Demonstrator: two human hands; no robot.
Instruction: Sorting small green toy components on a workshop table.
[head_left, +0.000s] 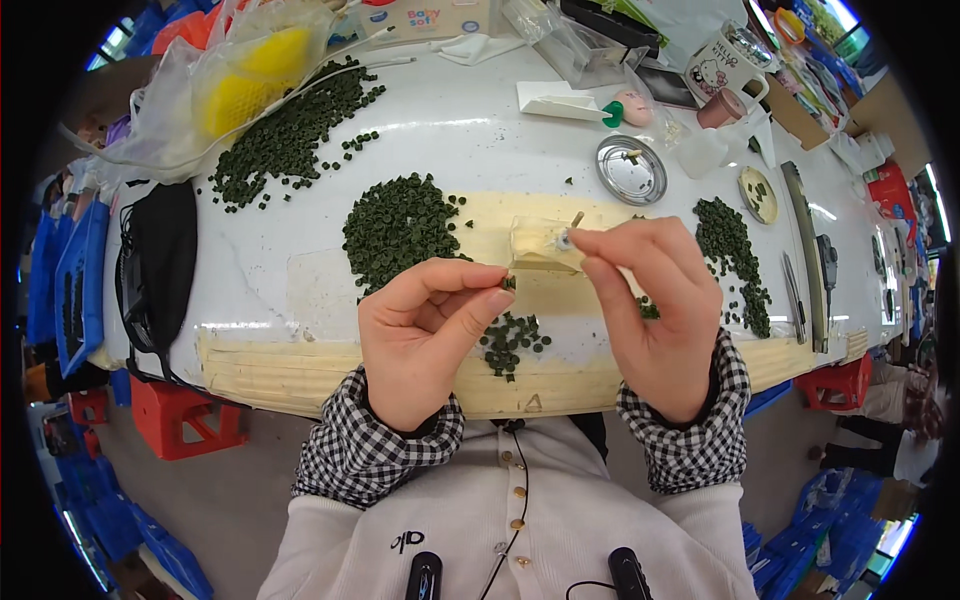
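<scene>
My left hand is closed in a pinch, thumb and forefinger on a small dark green piece. My right hand is curled in a loose pinch beside a cream, tape-wrapped block. Its forefinger tip meets a small greyish bit at the block's right end, where a short thin brown rod sticks up. Whatever lies between these fingers is too small to make out. A large pile of the green pieces lies left of the block, and a smaller group lies between my hands.
More green pieces spread at the far left and right. Beyond the block are a round metal lid, a white tray and a white mug. Tweezers lie at the right. A black bag hangs at the left edge.
</scene>
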